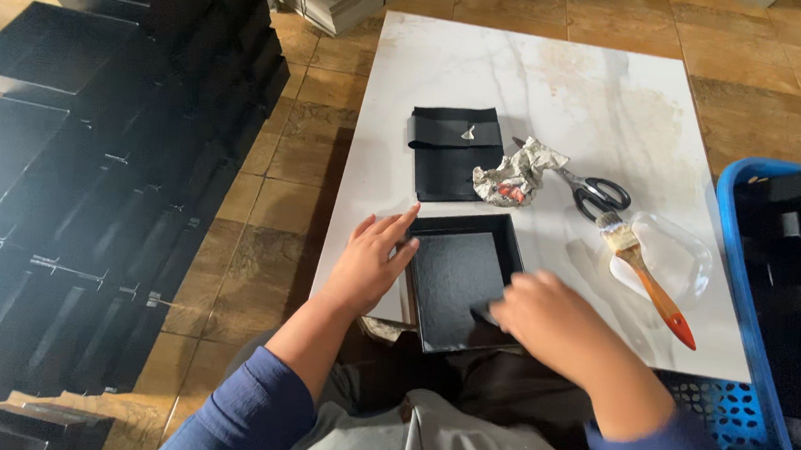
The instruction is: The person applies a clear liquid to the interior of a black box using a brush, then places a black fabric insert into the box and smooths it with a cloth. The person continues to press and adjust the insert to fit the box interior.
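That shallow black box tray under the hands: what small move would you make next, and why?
Probably slide the right hand further across the floor of the shallow black box tray. It presses only the near right corner, while the left hand steadies the left rim.

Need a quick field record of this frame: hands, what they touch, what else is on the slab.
left hand: flat on left wall of black box tray, steadying it
right hand: pressing inside the tray, lower right corner; blurred
surface: white marble slab
behind tray: folded black sheets, crumpled foil, scissors
right of tray: paintbrush resting on clear dish
far right: blue crate
left floor: stacked black boxes
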